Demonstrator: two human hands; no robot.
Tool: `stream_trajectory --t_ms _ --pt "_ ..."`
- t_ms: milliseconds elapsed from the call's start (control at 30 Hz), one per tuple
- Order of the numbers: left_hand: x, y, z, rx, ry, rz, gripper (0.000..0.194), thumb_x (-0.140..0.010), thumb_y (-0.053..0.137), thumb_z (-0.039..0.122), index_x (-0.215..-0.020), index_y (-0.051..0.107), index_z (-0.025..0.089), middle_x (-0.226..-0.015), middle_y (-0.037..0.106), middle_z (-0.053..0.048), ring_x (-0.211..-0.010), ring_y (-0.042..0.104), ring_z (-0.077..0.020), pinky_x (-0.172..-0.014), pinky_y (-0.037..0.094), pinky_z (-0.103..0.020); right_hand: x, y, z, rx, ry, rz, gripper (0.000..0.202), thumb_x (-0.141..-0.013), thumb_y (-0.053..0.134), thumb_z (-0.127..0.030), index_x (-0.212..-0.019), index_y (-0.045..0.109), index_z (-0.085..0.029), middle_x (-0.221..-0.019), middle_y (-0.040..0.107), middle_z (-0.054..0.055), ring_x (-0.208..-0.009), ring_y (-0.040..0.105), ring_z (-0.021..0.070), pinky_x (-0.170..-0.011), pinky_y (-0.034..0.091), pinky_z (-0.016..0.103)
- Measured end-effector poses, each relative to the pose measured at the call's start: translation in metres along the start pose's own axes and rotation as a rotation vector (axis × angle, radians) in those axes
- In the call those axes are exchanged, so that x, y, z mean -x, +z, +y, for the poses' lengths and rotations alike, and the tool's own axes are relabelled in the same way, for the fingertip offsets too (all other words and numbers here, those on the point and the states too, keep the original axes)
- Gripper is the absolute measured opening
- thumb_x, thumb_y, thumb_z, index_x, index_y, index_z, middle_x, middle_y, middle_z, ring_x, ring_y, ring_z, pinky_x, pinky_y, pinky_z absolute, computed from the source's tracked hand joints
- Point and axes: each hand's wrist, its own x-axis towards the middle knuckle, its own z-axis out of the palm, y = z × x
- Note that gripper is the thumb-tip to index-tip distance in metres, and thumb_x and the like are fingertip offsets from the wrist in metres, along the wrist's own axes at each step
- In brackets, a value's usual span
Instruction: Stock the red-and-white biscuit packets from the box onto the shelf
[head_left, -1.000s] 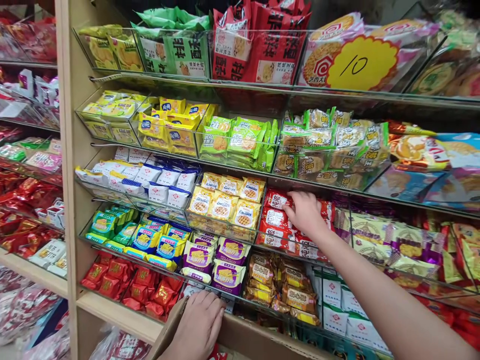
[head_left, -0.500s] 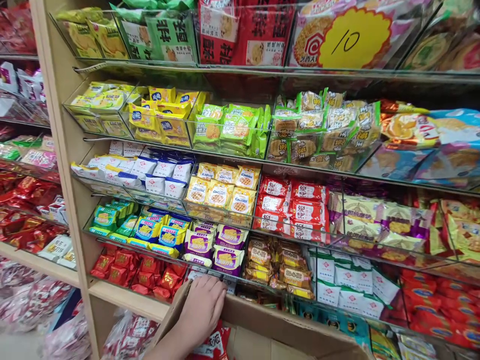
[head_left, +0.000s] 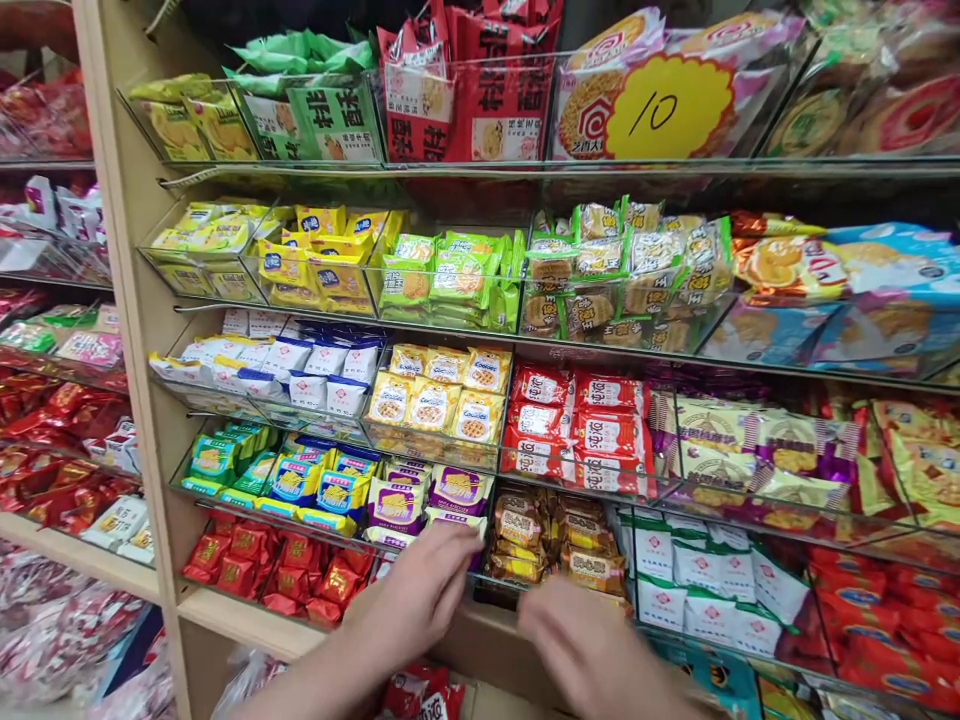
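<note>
My left hand (head_left: 420, 600) reaches up from the lower middle, fingers apart. Its fingertips touch the purple biscuit packets (head_left: 457, 492) in a clear bin on the low shelf row. My right hand (head_left: 589, 640) is blurred, low and to the right, in front of the bin of brown snack packets (head_left: 559, 540). I see nothing held in it. Below both hands is the rim of a cardboard box (head_left: 487, 640) with red packets (head_left: 420, 695) inside. Red packets (head_left: 574, 430) fill the bin one row up.
Tiered clear bins hold several kinds of snack packs: yellow cookies (head_left: 442, 400), white-blue packs (head_left: 300, 365), green packs (head_left: 442, 275), red foil sweets (head_left: 277, 565). A yellow "10" price tag (head_left: 667, 105) hangs at the top. A wooden upright (head_left: 124, 300) divides off the left shelves.
My right hand left the red packets on the middle row, went out of view, and is now low beside the left. My left hand lifted off the box edge to the purple packets.
</note>
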Motion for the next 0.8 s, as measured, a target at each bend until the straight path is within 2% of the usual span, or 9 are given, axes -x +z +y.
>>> stream_trajectory --t_ms 67,100,133,167,233,300,400,533,800 --pt "-0.051 -0.017 0.010 -0.053 0.229 0.017 0.034 -0.085 0.033 0.010 -0.115 0.048 0.015 -0.120 0.053 -0.009 -0.113 0.044 -0.0144 -0.096 0.037 -0.028 -0.036 -0.035 0.034 0.263 0.017 0.234 0.025 -0.087 0.036 -0.022 -0.091 0.060 -0.018 -0.085 0.064 0.007 -0.078 0.056 0.0184 -0.071 0.046 0.034" --pt "-0.080 -0.023 0.015 -0.116 0.309 -0.010 0.037 -0.084 0.033 0.010 -0.118 0.046 0.013 -0.123 0.050 -0.010 -0.116 0.041 -0.0151 -0.099 0.034 -0.029 -0.055 -0.051 0.050 0.377 0.012 0.308 0.026 -0.087 0.036 -0.024 -0.095 0.060 -0.016 -0.092 0.064 0.009 -0.085 0.056 0.0207 -0.077 0.045 0.037" --pt "-0.107 -0.026 0.018 -0.210 0.340 -0.042 0.039 -0.083 0.034 0.011 -0.121 0.044 0.011 -0.127 0.048 -0.011 -0.118 0.040 -0.0170 -0.101 0.031 -0.032 -0.074 -0.064 0.066 0.472 0.025 0.321 0.029 -0.087 0.036 -0.023 -0.101 0.059 -0.015 -0.100 0.063 0.010 -0.093 0.054 0.0227 -0.083 0.042 0.040" --pt "-0.133 -0.026 0.021 -0.328 0.345 -0.072 0.042 -0.083 0.036 0.012 -0.124 0.042 0.009 -0.130 0.044 -0.014 -0.120 0.038 -0.0206 -0.103 0.027 -0.038 -0.090 -0.073 0.079 0.549 0.077 0.306 0.032 -0.087 0.035 -0.022 -0.110 0.055 -0.013 -0.114 0.057 0.010 -0.106 0.049 0.0248 -0.089 0.039 0.041" --pt "-0.174 -0.022 0.022 -0.575 0.241 -0.140 0.047 -0.083 0.038 0.017 -0.127 0.037 0.003 -0.133 0.040 -0.018 -0.121 0.037 -0.0267 -0.105 0.017 -0.047 -0.115 -0.082 0.099 0.644 0.160 0.179 0.039 -0.087 0.035 -0.023 -0.122 0.046 -0.009 -0.130 0.044 0.011 -0.121 0.037 0.0261 -0.097 0.033 0.043" --pt "-0.197 -0.014 0.018 -0.715 0.147 -0.184 0.051 -0.085 0.038 0.026 -0.128 0.036 -0.002 -0.133 0.038 -0.022 -0.122 0.036 -0.0299 -0.105 0.012 -0.047 -0.128 -0.080 0.110 0.678 0.210 0.071 0.045 -0.087 0.036 -0.029 -0.126 0.041 -0.006 -0.134 0.039 0.014 -0.124 0.033 0.0268 -0.101 0.027 0.047" --pt "-0.208 -0.002 0.010 -0.769 0.093 -0.209 0.061 -0.084 0.040 0.039 -0.125 0.038 -0.006 -0.130 0.041 -0.025 -0.124 0.032 -0.0327 -0.106 0.007 -0.047 -0.131 -0.070 0.115 0.691 0.233 0.050 0.051 -0.087 0.036 -0.035 -0.126 0.038 -0.003 -0.133 0.038 0.018 -0.124 0.034 0.0283 -0.103 0.015 0.055" --pt "-0.208 0.009 0.005 -0.799 0.035 -0.234 0.061 -0.085 0.036 0.041 -0.127 0.038 -0.003 -0.130 0.042 -0.023 -0.127 0.028 -0.0321 -0.106 0.002 -0.046 -0.127 -0.063 0.115 0.729 0.268 0.061 0.052 -0.088 0.031 -0.035 -0.130 0.032 -0.004 -0.137 0.031 0.018 -0.127 0.028 0.0267 -0.103 0.002 0.058" --pt "-0.211 0.011 0.009 -0.799 -0.073 -0.212 0.066 -0.082 0.042 0.045 -0.124 0.041 -0.006 -0.129 0.042 -0.024 -0.127 0.025 -0.0356 -0.105 0.005 -0.046 -0.126 -0.060 0.116 0.750 0.335 0.122 0.058 -0.087 0.032 -0.042 -0.129 0.034 -0.002 -0.134 0.037 0.018 -0.130 0.016 0.0299 -0.100 -0.002 0.062"
